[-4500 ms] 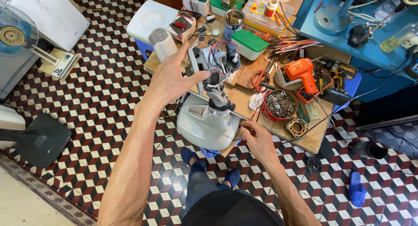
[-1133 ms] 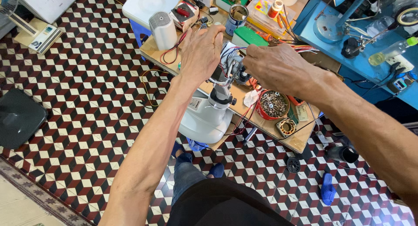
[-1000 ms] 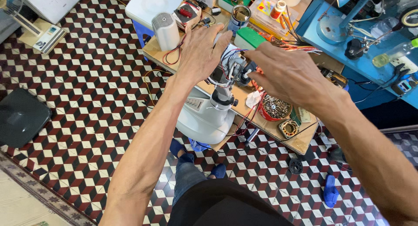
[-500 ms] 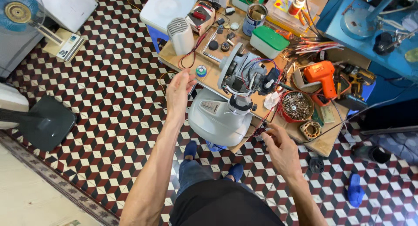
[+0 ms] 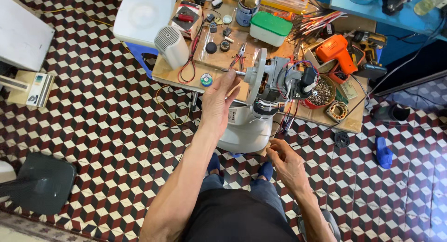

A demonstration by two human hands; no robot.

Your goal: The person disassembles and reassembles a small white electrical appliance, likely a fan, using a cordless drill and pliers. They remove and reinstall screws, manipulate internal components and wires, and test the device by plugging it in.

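A bare fan motor (image 5: 274,81) with coloured wires sits on top of a white fan stand (image 5: 247,130), in front of a low wooden work table (image 5: 181,69). Its metal shaft (image 5: 233,72) points left. My left hand (image 5: 218,102) reaches up to that shaft, thumb and fingertips pinched around its end. My right hand (image 5: 286,162) hangs low beside the stand's base, with the fingers curled in and nothing visible in them.
On the table lie an orange drill (image 5: 337,51), a red bowl of screws (image 5: 320,92), a green-lidded box (image 5: 270,27), pliers (image 5: 240,53) and a white cylinder (image 5: 171,46). A white stool (image 5: 142,16) stands behind. A dark fan base (image 5: 44,181) rests on the checkered floor.
A second ago both hands were up at the motor. The right hand then dropped to the base. The left hand dropped to the table edge and has now risen to the shaft.
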